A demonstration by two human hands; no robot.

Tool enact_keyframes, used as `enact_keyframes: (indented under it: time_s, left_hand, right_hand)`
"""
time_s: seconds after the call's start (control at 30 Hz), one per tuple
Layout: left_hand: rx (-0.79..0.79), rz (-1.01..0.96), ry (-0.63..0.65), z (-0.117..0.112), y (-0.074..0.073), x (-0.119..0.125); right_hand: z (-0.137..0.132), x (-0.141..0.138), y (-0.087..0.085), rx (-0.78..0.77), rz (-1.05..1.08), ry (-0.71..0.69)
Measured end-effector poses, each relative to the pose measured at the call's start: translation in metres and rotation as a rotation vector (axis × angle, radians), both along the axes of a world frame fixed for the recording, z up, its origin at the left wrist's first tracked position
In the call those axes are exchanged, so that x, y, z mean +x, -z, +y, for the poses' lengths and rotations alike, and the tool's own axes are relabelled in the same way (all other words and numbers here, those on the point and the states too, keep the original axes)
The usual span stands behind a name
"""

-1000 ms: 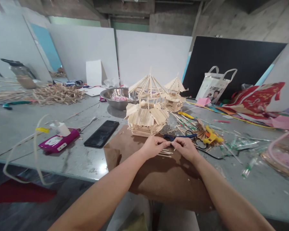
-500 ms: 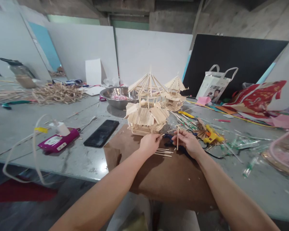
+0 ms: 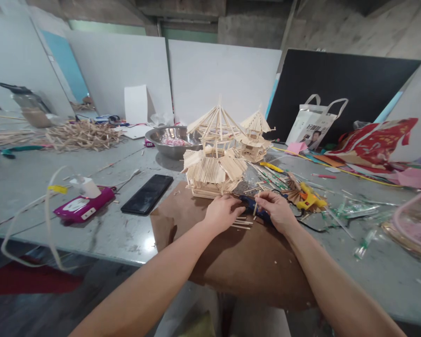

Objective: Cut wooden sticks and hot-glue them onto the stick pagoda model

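My right hand (image 3: 275, 209) pinches a short wooden stick (image 3: 257, 206), tilted, above the brown board (image 3: 245, 262). To its left, my left hand (image 3: 224, 214) is low over the board, fingers stretched forward and thumb apart, with nothing visible in it. Several loose sticks (image 3: 242, 224) lie just beside its thumb. A dark blue tool (image 3: 248, 204) lies between and behind the hands, partly hidden; its kind is unclear. Right behind my left hand stands a pavilion model (image 3: 210, 171) of wooden sticks, with an open frame roof on top.
A second stick model (image 3: 254, 140) and a metal bowl (image 3: 173, 142) stand behind. A yellow glue gun (image 3: 309, 199) and plastic wrappers (image 3: 359, 210) lie right. On the left are a phone (image 3: 147, 194), a purple power strip (image 3: 86, 206) and a stick pile (image 3: 82, 135).
My left hand has opened from a closed grip, its fingers now stretched toward the right. The stick in my right hand has tilted and moved slightly left.
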State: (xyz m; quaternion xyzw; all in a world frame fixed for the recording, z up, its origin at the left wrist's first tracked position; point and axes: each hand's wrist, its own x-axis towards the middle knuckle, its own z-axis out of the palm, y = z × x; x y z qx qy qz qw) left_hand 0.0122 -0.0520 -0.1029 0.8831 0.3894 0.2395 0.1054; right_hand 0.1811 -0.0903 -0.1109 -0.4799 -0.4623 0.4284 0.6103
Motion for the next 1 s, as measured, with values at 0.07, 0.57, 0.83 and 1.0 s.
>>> enact_keyframes:
  time_s: [0.07,0.57,0.83,1.0]
  left_hand:
    - [0.004,-0.023,0.015,-0.001,-0.001,0.001]
    - [-0.156,-0.08,0.033,-0.001,-0.001,0.0]
    - [-0.295,-0.118,0.029,0.002,0.0,0.002]
    - [-0.268,-0.245,0.115,0.005,0.004,0.002]
  right_hand:
    - [-0.001,-0.002,0.0,0.007,-0.014,-0.075]
    - [-0.007,0.022,-0.013,-0.11,-1.264,0.092]
    - [-0.006,0.038,-0.002,-0.469,-1.638,-0.08]
    - [-0.004,0.05,-0.003,-0.411,-1.607,-0.05]
